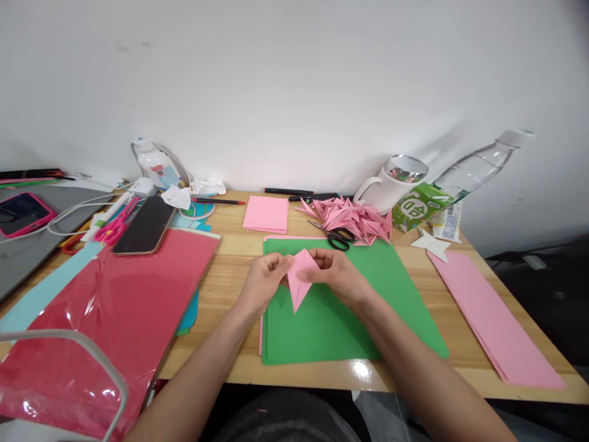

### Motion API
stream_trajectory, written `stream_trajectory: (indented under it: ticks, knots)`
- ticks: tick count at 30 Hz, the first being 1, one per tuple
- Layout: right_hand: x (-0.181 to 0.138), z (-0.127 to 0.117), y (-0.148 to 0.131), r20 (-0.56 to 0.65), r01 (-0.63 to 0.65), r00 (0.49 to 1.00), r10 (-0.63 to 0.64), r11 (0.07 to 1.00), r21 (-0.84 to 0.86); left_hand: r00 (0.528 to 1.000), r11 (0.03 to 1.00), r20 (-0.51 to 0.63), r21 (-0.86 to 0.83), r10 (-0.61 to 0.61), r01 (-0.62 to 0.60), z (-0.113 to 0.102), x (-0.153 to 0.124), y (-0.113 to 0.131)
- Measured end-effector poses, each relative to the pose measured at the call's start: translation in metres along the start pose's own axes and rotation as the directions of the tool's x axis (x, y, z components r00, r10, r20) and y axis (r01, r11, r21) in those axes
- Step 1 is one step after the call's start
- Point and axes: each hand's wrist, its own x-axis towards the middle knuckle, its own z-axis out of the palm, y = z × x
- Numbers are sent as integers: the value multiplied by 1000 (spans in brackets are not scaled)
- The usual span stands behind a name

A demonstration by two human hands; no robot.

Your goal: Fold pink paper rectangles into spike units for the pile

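Note:
A folded pink paper piece (300, 279) with a pointed lower tip is held between both hands above a green sheet (350, 319). My left hand (263, 282) pinches its left edge. My right hand (338, 276) pinches its right side, fingers curled over the top. Behind them lies a pile of several folded pink paper pieces (356, 220) with black-handled scissors (335, 236) resting against it. A small stack of pink square sheets (266, 214) lies to the left of the pile.
A red plastic-wrapped paper pack (115, 313) lies left with a dark phone (146, 227) on it. Long pink strips (492, 319) lie right. A white mug (391, 181), green carton (421, 205), clear bottle (478, 166), pens (288, 191), pink scissors (115, 226) and a laptop (27, 233) line the back and left.

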Motion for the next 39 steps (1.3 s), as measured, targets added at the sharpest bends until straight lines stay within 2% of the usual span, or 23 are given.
stream_trajectory:
  ticks: [2, 4, 6, 7, 13, 17, 21, 24, 29, 35, 39]
  knots:
    - [1, -1, -1, -44, 1, 999, 0, 1000, 14, 978, 993, 175, -14, -112, 116, -2, -2, 2]
    - [2, -3, -2, -88, 7, 996, -6, 1000, 20, 914, 972, 333, 32, -231, 234, -4, -5, 4]
    - [2, -3, -3, -114, 18, 993, -15, 1000, 24, 858, 948, 410, 63, -309, 311, -4, -8, 5]
    - [2, -3, -3, -120, 21, 993, -18, 999, 27, 849, 943, 419, 59, -322, 329, -4, -9, 5]
    - [3, -2, -1, -111, -11, 993, 25, 992, 126, 909, 962, 319, 34, -268, 272, 6, -11, 5]
    - [3, -1, 0, -100, -26, 994, 46, 980, 198, 911, 968, 330, 45, -249, 248, 7, -9, 3]
    - [1, 0, -1, -111, 57, 993, -44, 991, 122, 929, 968, 295, -45, -223, 247, 7, -8, 1]
    - [0, 0, -2, -108, 97, 990, -88, 992, 84, 945, 978, 267, -42, -187, 206, 8, -10, 2]
    - [-1, -5, -5, -109, 64, 992, -57, 996, 66, 945, 989, 302, -34, -128, 145, 10, -13, 4]
    - [-1, -12, -10, -41, 52, 998, -50, 998, 44, 969, 990, 237, -94, -76, 101, 8, -10, 2]
    - [0, -15, -9, -19, 39, 999, -37, 987, 157, 963, 984, 260, -137, -74, 113, 8, -9, 2]
